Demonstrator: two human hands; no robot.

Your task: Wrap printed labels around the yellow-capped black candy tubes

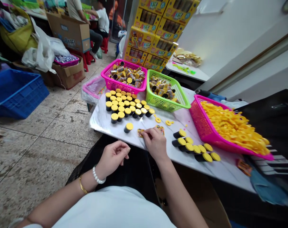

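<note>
Right hand [155,144] pinched a printed label [140,132] on the tabletop [103,122] — left hand [113,156] curled closed, just off its edge.

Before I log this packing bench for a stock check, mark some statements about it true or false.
1. The right hand rests its fingertips on small printed stickers on the table. True.
2. The left hand holds a capped pot. False: it is curled, with no pot in it.
3. The near pink basket holds folded cloth. False: it is heaped with loose yellow lids.
4. Yellow-lidded black pots stand in rows before the far pink basket. True.
</note>
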